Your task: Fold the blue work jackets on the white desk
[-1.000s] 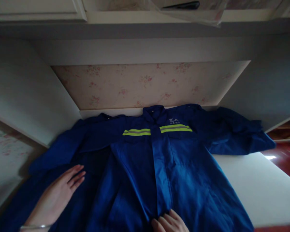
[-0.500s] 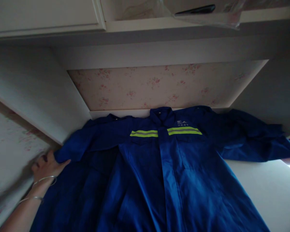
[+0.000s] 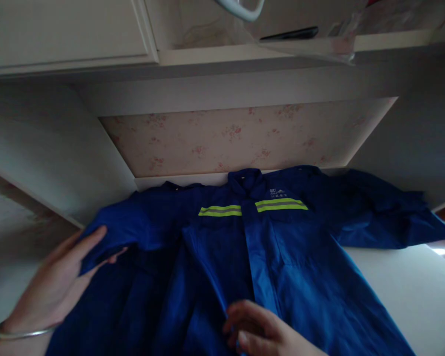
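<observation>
You have a white desk top (image 3: 404, 291) set in a recess, and a blue work jacket (image 3: 282, 267) lies spread flat on it, front up. Its collar sits at the back edge, one sleeve reaches the right edge, and bare surface shows at the front right corner.

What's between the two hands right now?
Only blue jacket cloth: in the head view, creased front panel spans from the left hand, holding the sleeve, to the right hand.

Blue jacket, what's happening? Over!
Left hand holds sleeve end, grip shut. Right hand rests on blue work jacket front, grip open. Nothing in the way.
</observation>
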`<move>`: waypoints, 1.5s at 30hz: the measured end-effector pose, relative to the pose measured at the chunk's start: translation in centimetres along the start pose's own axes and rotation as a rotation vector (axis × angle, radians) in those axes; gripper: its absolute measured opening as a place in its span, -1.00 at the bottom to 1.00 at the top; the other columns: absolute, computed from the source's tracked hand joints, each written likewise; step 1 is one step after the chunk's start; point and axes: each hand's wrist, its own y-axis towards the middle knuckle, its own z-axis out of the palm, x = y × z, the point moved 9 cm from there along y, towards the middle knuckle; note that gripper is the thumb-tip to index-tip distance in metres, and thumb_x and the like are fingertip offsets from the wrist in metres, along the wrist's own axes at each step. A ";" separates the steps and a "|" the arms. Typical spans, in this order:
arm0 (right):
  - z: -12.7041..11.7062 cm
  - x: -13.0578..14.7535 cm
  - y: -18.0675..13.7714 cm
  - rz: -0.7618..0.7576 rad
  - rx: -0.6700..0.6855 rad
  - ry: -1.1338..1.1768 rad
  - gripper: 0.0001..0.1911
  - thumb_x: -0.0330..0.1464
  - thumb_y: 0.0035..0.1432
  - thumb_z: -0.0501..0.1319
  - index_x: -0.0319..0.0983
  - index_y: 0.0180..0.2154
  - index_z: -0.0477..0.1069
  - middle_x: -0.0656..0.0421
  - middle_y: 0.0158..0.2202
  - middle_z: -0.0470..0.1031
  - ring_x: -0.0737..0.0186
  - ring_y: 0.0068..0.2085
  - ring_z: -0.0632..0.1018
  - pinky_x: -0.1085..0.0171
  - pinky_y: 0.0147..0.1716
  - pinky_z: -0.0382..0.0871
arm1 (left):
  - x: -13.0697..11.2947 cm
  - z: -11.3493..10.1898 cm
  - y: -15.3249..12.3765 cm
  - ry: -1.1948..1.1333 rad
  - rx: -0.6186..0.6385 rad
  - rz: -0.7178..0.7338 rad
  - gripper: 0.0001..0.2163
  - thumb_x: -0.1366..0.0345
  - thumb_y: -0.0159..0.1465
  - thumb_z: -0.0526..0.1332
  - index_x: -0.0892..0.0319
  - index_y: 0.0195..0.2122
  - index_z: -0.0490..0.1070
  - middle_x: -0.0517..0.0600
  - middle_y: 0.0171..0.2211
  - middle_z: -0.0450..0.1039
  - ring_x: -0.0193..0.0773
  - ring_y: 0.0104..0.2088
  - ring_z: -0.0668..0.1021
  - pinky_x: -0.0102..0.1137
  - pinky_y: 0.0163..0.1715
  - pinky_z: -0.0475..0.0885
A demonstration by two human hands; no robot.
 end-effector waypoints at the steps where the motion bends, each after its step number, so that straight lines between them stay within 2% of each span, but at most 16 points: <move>1: -0.4 0.9 1.2 -0.014 -0.041 0.190 -0.49 -0.04 0.22 0.20 0.01 0.17 0.27 0.11 0.15 0.39 0.11 0.08 0.48 0.15 -0.04 0.44 | 0.4 3.6 -1.9 -0.083 0.173 -0.090 -0.52 0.05 0.14 0.28 0.17 0.04 0.39 -0.06 -0.21 0.60 -0.13 -0.18 0.60 -0.18 -0.16 0.54; 5: -2.0 3.5 4.6 -0.101 -0.149 0.619 -0.26 -0.01 0.10 0.29 0.08 0.26 0.11 0.11 0.35 0.07 -0.01 0.21 0.33 0.01 -0.01 0.40 | 0.5 15.8 -9.5 0.102 0.751 0.095 -0.43 0.00 0.14 0.32 0.12 0.14 0.33 0.05 -0.05 0.55 -0.10 -0.04 0.57 -0.26 -0.05 0.52; 8: -3.5 1.9 5.1 0.011 -0.248 0.566 -0.13 -0.08 0.05 0.35 0.02 0.31 0.02 0.07 0.27 0.20 0.03 0.14 0.41 0.09 -0.02 0.38 | 2.2 20.4 -13.3 0.281 0.984 0.283 -0.34 0.02 0.20 0.28 0.05 0.28 0.14 0.08 0.16 0.40 -0.14 0.04 0.53 -0.26 0.07 0.45; 12: -6.5 -2.9 3.7 0.215 -0.500 0.278 0.07 -0.13 -0.06 0.42 -0.02 0.34 -0.14 0.01 0.21 0.22 0.18 -0.10 0.51 0.28 -0.26 0.41 | 2.7 21.5 -13.7 0.353 0.918 0.403 -0.62 0.02 0.29 0.18 -0.03 0.09 0.42 -0.03 0.10 0.47 -0.17 0.10 0.49 -0.29 0.15 0.37; 16: -8.3 -4.3 2.5 0.178 -0.673 0.004 0.11 -0.06 0.01 0.34 -0.08 0.37 -0.32 0.02 0.08 0.32 0.35 -0.42 0.45 0.32 -0.48 0.34 | 2.2 21.4 -10.6 0.332 0.748 0.493 -0.71 0.08 0.37 0.07 0.02 -0.10 0.53 -0.04 -0.04 0.56 -0.23 -0.01 0.56 -0.37 0.05 0.44; 20: -8.3 -2.1 2.2 0.172 -0.729 -0.565 0.12 -0.12 -0.12 0.42 0.02 0.37 -0.15 -0.01 0.26 0.15 0.10 -0.18 0.54 0.13 -0.20 0.42 | 4.1 21.4 -6.5 0.579 0.527 0.677 -0.69 0.19 0.35 0.05 0.18 0.00 0.47 0.10 0.08 0.47 -0.14 0.07 0.52 -0.20 0.14 0.41; 22: -8.0 -1.3 2.3 0.181 -0.737 -0.812 -0.04 -0.17 -0.08 0.40 0.00 0.32 0.06 0.01 0.27 0.16 -0.09 0.02 0.48 0.07 -0.09 0.39 | 5.7 21.9 -5.6 0.659 0.506 0.711 -0.67 0.25 0.33 0.04 0.23 0.01 0.47 0.15 0.04 0.50 -0.09 0.06 0.53 -0.11 0.14 0.42; 24: -7.8 -1.0 2.6 0.148 -0.731 -0.913 -0.34 -0.24 0.09 0.27 -0.09 0.24 0.23 0.01 0.19 0.31 -0.08 0.08 0.44 0.10 -0.04 0.37 | 6.9 22.6 -5.8 0.668 0.542 0.723 -0.68 0.27 0.34 0.03 0.20 -0.01 0.49 0.11 0.01 0.53 -0.10 0.05 0.54 -0.10 0.13 0.43; 26: -8.2 -1.3 2.5 0.127 -0.744 -0.885 -0.58 -0.29 0.25 0.09 -0.17 0.12 0.36 0.02 0.01 0.49 0.01 -0.02 0.52 0.14 -0.05 0.36 | 7.3 23.0 -6.6 0.672 0.558 0.761 -0.67 0.27 0.36 0.01 0.15 0.01 0.49 0.06 0.04 0.52 -0.15 0.07 0.53 -0.13 0.16 0.41; 28: -9.3 -1.8 1.9 0.131 -0.797 -0.723 -0.64 -0.27 0.30 0.00 -0.20 0.03 0.41 0.06 -0.20 0.57 0.08 -0.18 0.57 0.16 -0.13 0.38 | 6.9 23.1 -7.3 0.673 0.522 0.811 -0.67 0.25 0.37 0.02 0.13 0.06 0.46 0.05 0.08 0.49 -0.16 0.09 0.51 -0.13 0.20 0.37; 33: -11.2 -5.4 -0.2 0.099 -0.818 0.429 -0.67 -0.17 0.17 0.12 -0.20 -0.09 0.36 0.20 -0.41 0.50 0.19 -0.45 0.54 0.29 -0.54 0.37 | 4.4 24.0 -8.3 0.649 0.419 0.890 -0.66 0.19 0.37 0.05 0.14 0.09 0.42 0.08 0.11 0.46 -0.13 0.12 0.49 -0.08 0.23 0.32; 35: -10.9 -6.7 -1.4 0.094 -0.780 0.730 -0.67 -0.15 0.16 0.11 -0.22 -0.14 0.36 0.18 -0.42 0.50 0.20 -0.48 0.54 0.30 -0.57 0.37 | 3.4 25.2 -9.3 0.659 0.433 0.922 -0.65 0.15 0.38 0.04 0.13 0.12 0.40 0.08 0.15 0.43 -0.13 0.16 0.45 -0.06 0.25 0.29; 37: -10.8 -8.1 -3.4 0.126 -0.761 0.784 -0.62 -0.10 0.20 0.08 -0.26 -0.15 0.40 0.12 -0.36 0.53 0.20 -0.42 0.57 0.30 -0.54 0.40 | 3.0 27.0 -10.7 0.694 0.492 0.957 -0.62 0.11 0.38 0.05 0.11 0.15 0.36 0.07 0.19 0.38 -0.11 0.19 0.42 -0.02 0.26 0.26; 40: -12.3 -9.7 -7.7 0.192 -0.811 0.598 -0.52 -0.02 0.19 0.16 -0.27 -0.06 0.42 0.06 -0.20 0.56 0.23 -0.35 0.57 0.30 -0.46 0.43 | 3.6 30.0 -13.1 0.748 0.607 1.002 -0.57 0.07 0.38 0.04 0.06 0.23 0.27 0.05 0.25 0.30 -0.08 0.23 0.36 0.05 0.26 0.23; 42: -14.8 -9.7 -10.9 0.202 -0.895 0.470 -0.50 -0.03 0.13 0.26 -0.25 -0.04 0.43 0.06 -0.18 0.56 0.26 -0.35 0.55 0.30 -0.41 0.43 | 4.6 31.8 -14.7 0.768 0.664 1.033 -0.55 0.07 0.38 0.02 0.03 0.27 0.21 0.03 0.30 0.22 -0.06 0.26 0.32 0.07 0.26 0.22; 45: -21.2 -8.2 -15.4 0.118 -1.130 0.394 -0.52 -0.09 0.01 0.37 -0.22 -0.09 0.46 0.08 -0.18 0.56 0.20 -0.28 0.54 0.29 -0.39 0.44 | 6.5 34.1 -16.7 0.795 0.721 1.093 -0.51 0.04 0.38 0.00 -0.03 0.31 0.11 0.02 0.36 0.07 0.00 0.31 0.23 0.13 0.24 0.21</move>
